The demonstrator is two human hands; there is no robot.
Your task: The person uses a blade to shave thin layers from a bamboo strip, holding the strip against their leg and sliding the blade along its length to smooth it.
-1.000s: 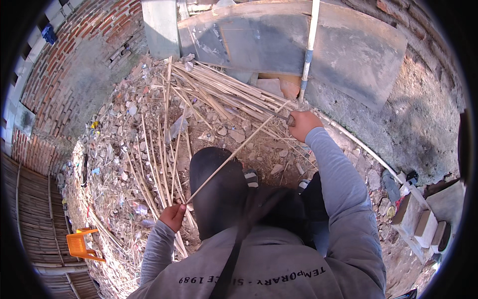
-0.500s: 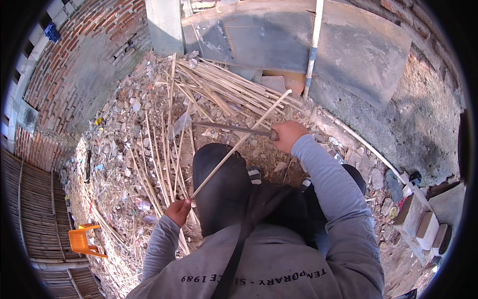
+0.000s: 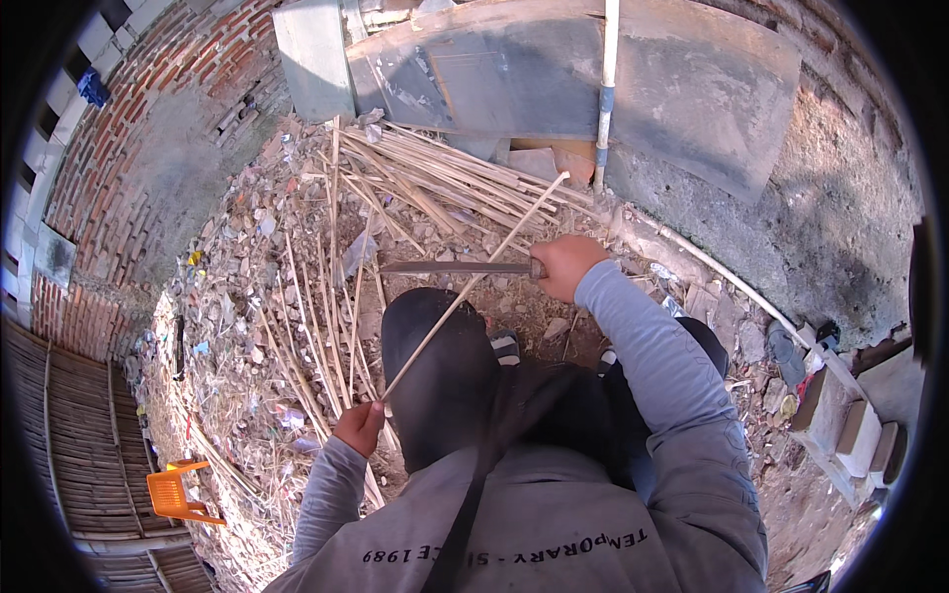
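Knife point(image 3: 435, 267) crossing stick point(image 3: 457, 310) beyond the left knee point(image 3: 410, 331).
The left hand point(image 3: 360, 428) pinches the stick's near end; the right hand point(image 3: 568, 265) grasps the knife handle, blade tip pointing left. The stick's far end stands free, seen against the stick pile point(image 3: 450, 170); rubble ground point(image 3: 638, 247) separates right hand and wall point(image 3: 830, 257).

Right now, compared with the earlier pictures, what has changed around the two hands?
The right hand moved left, carrying the knife; its blade now crosses the thin stick farther from the stick's upper tip. Nothing was taken or let go: the left hand still pinches the stick's near end, the right grips the knife.
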